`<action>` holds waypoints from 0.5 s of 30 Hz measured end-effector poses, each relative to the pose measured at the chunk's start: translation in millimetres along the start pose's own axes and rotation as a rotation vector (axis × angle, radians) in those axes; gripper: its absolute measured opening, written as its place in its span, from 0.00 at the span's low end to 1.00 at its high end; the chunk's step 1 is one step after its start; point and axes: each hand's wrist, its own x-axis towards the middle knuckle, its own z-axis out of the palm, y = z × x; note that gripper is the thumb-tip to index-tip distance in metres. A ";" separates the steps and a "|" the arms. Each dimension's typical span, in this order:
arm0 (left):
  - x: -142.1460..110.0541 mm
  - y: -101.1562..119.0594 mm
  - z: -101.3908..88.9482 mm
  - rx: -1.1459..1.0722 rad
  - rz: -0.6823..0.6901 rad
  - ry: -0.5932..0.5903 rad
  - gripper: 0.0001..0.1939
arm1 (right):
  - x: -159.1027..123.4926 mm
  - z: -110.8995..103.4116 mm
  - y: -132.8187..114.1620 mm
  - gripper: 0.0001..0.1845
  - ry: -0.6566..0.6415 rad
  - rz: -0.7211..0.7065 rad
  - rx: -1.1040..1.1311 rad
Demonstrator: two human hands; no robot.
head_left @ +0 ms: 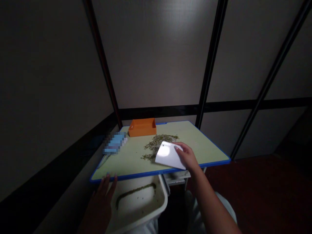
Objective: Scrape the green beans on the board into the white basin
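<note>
On the desk (209, 148), right hand (188, 156) grips white card (168, 155).

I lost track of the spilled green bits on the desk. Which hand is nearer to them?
Right. The right hand holds a white card at the green bits; the left hand grips the white tray below the desk edge.

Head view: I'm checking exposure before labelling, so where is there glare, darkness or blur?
Head view: glare whitens the white flat card held by the right hand; the left hand and lower-left corner sit in deep shadow; a blue object is pixelated.
</note>
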 end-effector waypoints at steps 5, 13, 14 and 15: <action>-1.2 -13.3 15.8 -0.123 0.033 0.094 0.30 | 0.0 -0.1 2.1 0.17 0.066 -0.016 -0.023; -7.4 -24.1 34.0 -0.168 0.131 0.266 0.30 | 0.0 3.4 1.4 0.15 -0.005 -0.045 -0.117; -8.1 -23.9 34.2 -0.182 0.129 0.261 0.31 | 0.5 3.0 2.6 0.16 0.083 -0.054 -0.103; -8.7 -23.4 33.8 -0.196 0.121 0.250 0.31 | 1.1 2.5 4.0 0.17 0.174 -0.068 -0.088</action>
